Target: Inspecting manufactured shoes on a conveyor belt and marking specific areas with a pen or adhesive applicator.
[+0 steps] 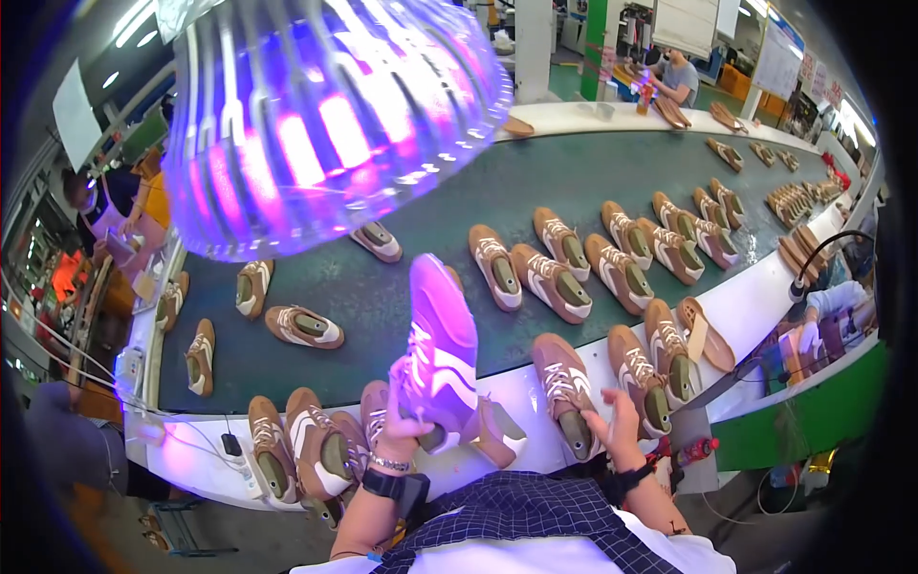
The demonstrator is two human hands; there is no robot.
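Note:
My left hand [403, 419] is closed round a sneaker [446, 368] held up on end, its toe at the top. Purple light falls on this shoe from the lamp, colouring its side and white stripes. Behind and below it another brown sneaker [501, 435] is partly hidden. My right hand [617, 424] is open, thumb and fingers apart, with nothing in it. It is beside a brown sneaker with white laces [562, 387] on the white ledge; whether they touch I cannot tell.
A large ribbed lamp [335, 134] glows at upper left. Several brown sneakers [550, 282] stand on the green conveyor belt [411, 335]. More sneakers [316, 435] line the white ledge [206, 459]. A red-capped bottle [698, 450] lies at right. Other people [677, 77] work around the belt.

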